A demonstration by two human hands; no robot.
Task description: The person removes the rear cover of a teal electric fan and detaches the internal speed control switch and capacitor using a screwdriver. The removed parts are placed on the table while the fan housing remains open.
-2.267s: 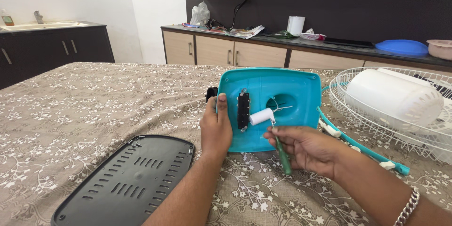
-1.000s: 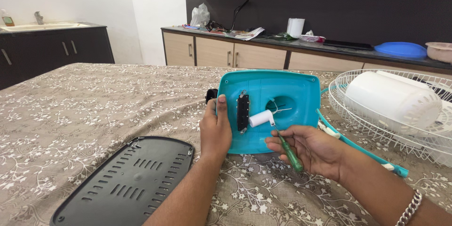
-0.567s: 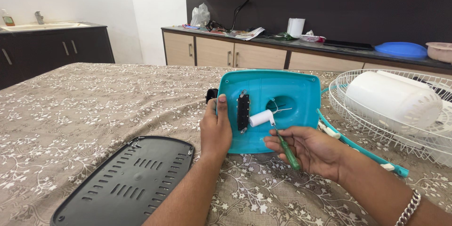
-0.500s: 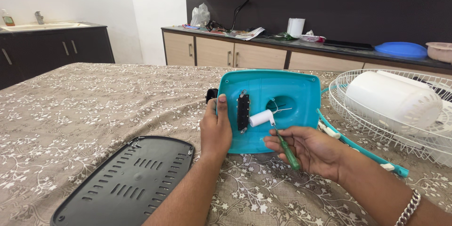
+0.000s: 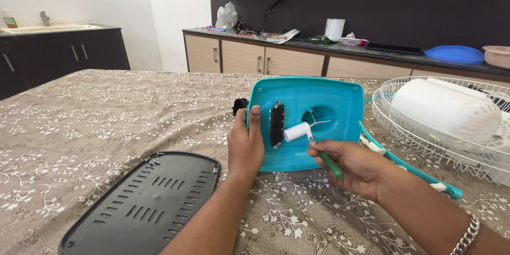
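The teal plastic base (image 5: 313, 122) stood on edge on the table (image 5: 95, 122), its hollow underside facing the person. The left hand (image 5: 245, 146) gripped its left rim, thumb laid up the inner face beside a black switch block (image 5: 276, 125); grip closed on the base. The right hand (image 5: 353, 166) held a green-handled screwdriver (image 5: 330, 163) in a closed grip, fingers wrapped round the handle, shaft angled up toward a white cylinder (image 5: 297, 132) fixed inside the base, just below the round opening (image 5: 319, 114). Whether the tip touched the cylinder or a screw could not be told. A black vented cover plate (image 5: 143, 202) lay flat on the floral cloth, near the left forearm. To the right, a white wire fan guard (image 5: 425, 138) lay with a white motor housing (image 5: 443, 109) resting in it, near the base but apart from it. A silver bracelet (image 5: 466, 236) showed on the right wrist.
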